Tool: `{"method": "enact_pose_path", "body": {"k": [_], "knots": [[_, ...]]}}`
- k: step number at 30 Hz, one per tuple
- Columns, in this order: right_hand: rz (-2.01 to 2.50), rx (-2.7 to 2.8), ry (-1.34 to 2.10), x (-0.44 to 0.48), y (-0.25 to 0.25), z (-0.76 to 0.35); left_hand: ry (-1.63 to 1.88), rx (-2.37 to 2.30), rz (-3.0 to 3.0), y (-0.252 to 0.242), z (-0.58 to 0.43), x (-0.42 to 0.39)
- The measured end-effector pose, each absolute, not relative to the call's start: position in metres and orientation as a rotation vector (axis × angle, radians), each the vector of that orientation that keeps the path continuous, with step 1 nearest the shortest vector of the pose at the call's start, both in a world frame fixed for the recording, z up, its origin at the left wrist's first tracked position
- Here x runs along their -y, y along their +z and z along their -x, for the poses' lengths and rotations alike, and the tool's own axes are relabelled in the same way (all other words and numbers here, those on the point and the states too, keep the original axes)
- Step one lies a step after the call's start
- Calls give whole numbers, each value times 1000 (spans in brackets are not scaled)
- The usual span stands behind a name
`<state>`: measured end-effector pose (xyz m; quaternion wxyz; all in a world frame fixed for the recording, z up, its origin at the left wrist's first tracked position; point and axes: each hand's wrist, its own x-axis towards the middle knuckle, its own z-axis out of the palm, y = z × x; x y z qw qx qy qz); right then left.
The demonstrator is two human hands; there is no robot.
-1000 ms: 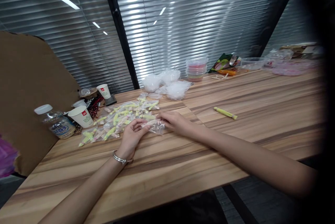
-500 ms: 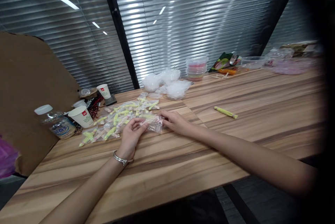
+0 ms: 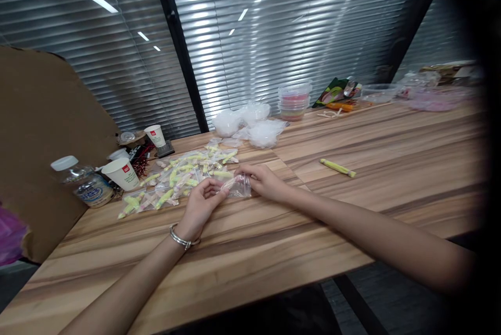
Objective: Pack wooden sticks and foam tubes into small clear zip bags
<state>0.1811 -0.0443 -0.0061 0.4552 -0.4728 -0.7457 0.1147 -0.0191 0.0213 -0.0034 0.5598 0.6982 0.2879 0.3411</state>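
A small clear plastic bag (image 3: 239,187) with something pale inside is held between both hands, just above the wooden table (image 3: 250,241). My left hand (image 3: 201,204) pinches its left end; a silver bracelet circles that wrist. At the bag's upper right, my right hand (image 3: 263,180) has its fingers closed on the edge. Beside and behind my left hand lies a pile of small clear bags (image 3: 172,176) holding yellow-green and pinkish pieces. A single yellow-green stick (image 3: 337,168) rests apart from them, to the right.
Paper cups (image 3: 122,174) and a plastic jar (image 3: 88,186) stand at the left by a cardboard panel (image 3: 47,131). Along the back are crumpled clear plastic (image 3: 263,134), stacked round tubs (image 3: 294,100), a green packet (image 3: 332,92) and pinkish plastic trays (image 3: 436,99).
Both hands have shifted slightly right with the bag. The bag now lies flatter, and its pale contents show more clearly.
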Motion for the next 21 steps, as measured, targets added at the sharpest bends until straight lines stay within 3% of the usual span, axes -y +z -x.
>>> {"method": "enact_pose_path", "body": {"k": [8,16,21], "knots": [[1307,1956,272,45,8,-187,869,-731,-1568,-4,18,-25],[2220,1841,-512,45,23,-229,939,-754,-1419,-8,20,-30],[2647,1611,-458,47,25,-258,935,-733,-1436,-9,21,-30]]}}
